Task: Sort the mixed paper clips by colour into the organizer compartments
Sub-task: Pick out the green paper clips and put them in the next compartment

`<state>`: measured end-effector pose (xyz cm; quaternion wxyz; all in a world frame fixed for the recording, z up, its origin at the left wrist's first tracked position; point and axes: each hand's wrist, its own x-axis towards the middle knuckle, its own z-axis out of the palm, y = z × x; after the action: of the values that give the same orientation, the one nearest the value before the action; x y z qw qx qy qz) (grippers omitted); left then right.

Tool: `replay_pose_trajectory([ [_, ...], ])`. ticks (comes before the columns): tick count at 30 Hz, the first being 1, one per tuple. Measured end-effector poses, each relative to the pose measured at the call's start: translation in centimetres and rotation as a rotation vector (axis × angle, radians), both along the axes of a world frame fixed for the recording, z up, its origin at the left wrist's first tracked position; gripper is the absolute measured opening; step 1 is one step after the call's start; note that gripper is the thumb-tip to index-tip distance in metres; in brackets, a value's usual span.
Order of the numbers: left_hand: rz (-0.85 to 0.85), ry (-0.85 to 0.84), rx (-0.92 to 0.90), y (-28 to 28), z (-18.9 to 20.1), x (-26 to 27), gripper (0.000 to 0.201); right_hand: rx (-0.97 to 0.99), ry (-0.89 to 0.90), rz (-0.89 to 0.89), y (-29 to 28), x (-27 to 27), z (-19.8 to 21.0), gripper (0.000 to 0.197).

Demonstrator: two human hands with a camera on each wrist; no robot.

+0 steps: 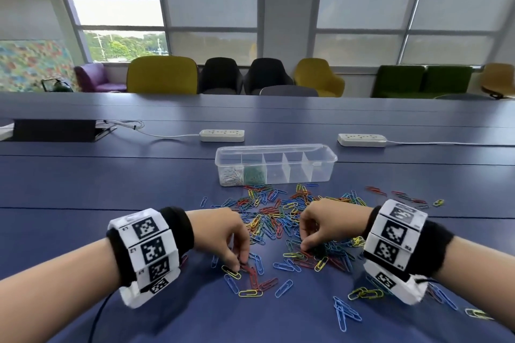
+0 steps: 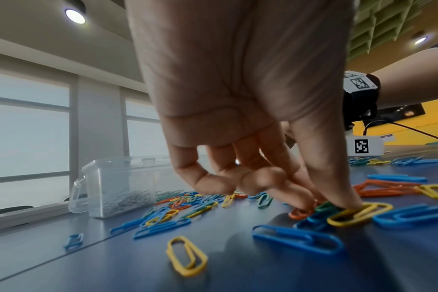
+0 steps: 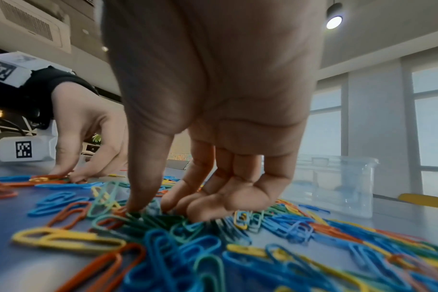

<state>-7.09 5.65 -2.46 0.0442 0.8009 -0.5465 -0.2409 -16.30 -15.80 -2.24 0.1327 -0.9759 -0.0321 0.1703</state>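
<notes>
A clear organizer (image 1: 320,167) stands on the blue table, with white clips (image 1: 230,175) in its leftmost compartment and green clips (image 1: 253,175) in the one beside it. A mixed pile of paper clips (image 1: 278,214) lies in front of it. My left hand (image 1: 240,262) reaches down at the pile's near edge. In the left wrist view its thumb and forefinger pinch a green clip (image 2: 324,206) lying among orange, yellow and blue ones. My right hand (image 1: 304,245) has its thumb and curled fingers closed on a bunch of green clips (image 3: 158,219).
Two white power strips (image 1: 222,135) (image 1: 362,140) lie behind the organizer, cables trailing off. A dark box (image 1: 55,129) sits at the far left. Loose clips (image 1: 344,312) are scattered near the front edge. Chairs line the window wall.
</notes>
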Motion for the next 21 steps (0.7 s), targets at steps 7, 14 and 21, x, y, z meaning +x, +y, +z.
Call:
replay_pose_trajectory([
  [7,0.064,0.046,0.047,0.3,-0.3,-0.1,0.017,0.069,0.047,-0.002,0.2,-0.6,-0.2,0.006],
  [14,0.064,0.022,-0.005,0.7,-0.4,-0.7,0.013,0.073,0.005,0.011,0.0,-0.7,-0.4,0.004],
  [21,0.162,0.071,-0.123,1.9,0.7,-0.1,0.038,0.184,-0.024,-0.012,-2.0,-1.7,0.7,0.021],
])
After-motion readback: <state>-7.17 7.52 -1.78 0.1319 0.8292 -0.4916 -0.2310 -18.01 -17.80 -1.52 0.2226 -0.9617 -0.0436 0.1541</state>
